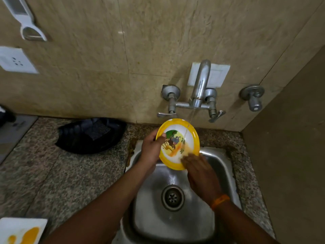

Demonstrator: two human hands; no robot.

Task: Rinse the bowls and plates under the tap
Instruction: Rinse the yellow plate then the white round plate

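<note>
A round plate [190, 136] with a yellow rim and a cartoon picture is held tilted over the steel sink [219, 166]. A thin stream of water from the wall tap [200, 83] falls on its face. My left hand [151, 148] grips the plate's left edge, thumb on the front. My right hand [198, 169] lies with straight, blurred fingers on the plate's lower right part. An orange band sits on my right wrist.
A black tray [73, 138] with a dark scrub pad [97, 130] rests on the granite counter [52, 173] left of the sink. A white plate with orange stains [21, 231] is at the bottom left corner. A side wall stands close on the right.
</note>
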